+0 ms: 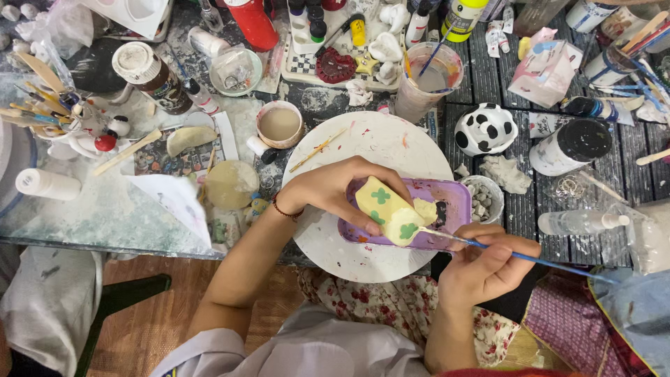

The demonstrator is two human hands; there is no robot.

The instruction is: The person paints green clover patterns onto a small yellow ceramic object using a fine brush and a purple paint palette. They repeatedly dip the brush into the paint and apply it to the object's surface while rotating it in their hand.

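The left hand (pixel 335 188) grips a pale yellow figure (pixel 388 211) painted with green clovers, thumb below and fingers curled over its top, holding it tilted above a purple tray (pixel 453 195); the tray rests on a round white board (pixel 370 146) near the table's front edge. The right hand (pixel 488 265) pinches a thin blue-handled brush (pixel 502 253) between thumb and fingertips, the other fingers folded in; the brush tip touches the lower end of the figure (beside one green clover). Just right of the tray stands a small cup of pebbles (pixel 483 199); behind it sits a black-and-white spotted figurine (pixel 486 129). A plastic cup of murky water (pixel 429 80) stands beyond the board, and a small bowl of beige paint (pixel 279 124) sits to its left, near a jar of brushes (pixel 42 105).
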